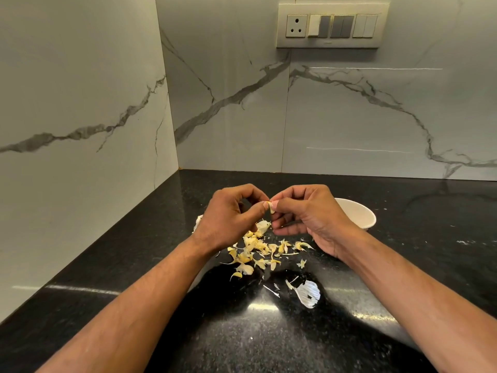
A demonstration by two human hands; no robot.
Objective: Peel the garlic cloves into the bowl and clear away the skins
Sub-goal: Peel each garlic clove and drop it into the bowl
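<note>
Both hands meet above the black counter [269, 340]. My left hand [228, 214] and my right hand [309, 214] pinch one small pale garlic clove [271, 206] between thumbs and fingertips. A white bowl [357, 215] stands just right of my right hand, partly hidden by it; its contents cannot be seen. Under the hands lies a scatter of yellowish garlic skins [258, 251]. A larger white papery skin [308, 293] lies nearer to me. Something white, a bit of garlic or skin [198, 220], peeks out left of my left hand.
Marble-patterned walls close the counter at the back [349, 117] and on the left [80, 130], forming a corner. A switch and socket panel [332, 25] sits high on the back wall. The counter stretches on to the right of the bowl.
</note>
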